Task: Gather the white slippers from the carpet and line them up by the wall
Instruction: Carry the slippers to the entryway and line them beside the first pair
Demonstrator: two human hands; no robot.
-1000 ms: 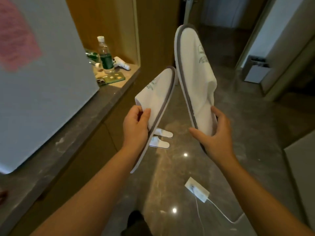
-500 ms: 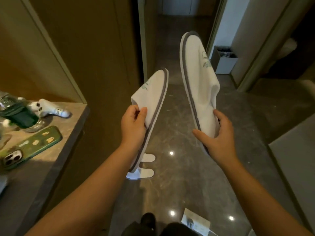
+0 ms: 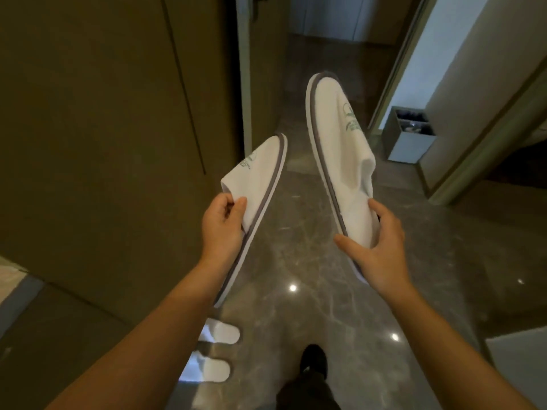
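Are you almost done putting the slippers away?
About halfway, it looks like. Done: two white slippers already sit side by side on the floor next to the brown wall. In hand: the left hand holds one slipper and the right hand holds another slipper. Left: setting these two down beside the others.

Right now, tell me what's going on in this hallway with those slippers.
A person is walking over a glossy stone floor carrying one white slipper in each hand. The left hand pinches the left slipper at its opening; the right hand grips the heel end of the right slipper, toes pointing away. Two more slippers already lie side by side on the floor by the wooden wall, below the left arm.
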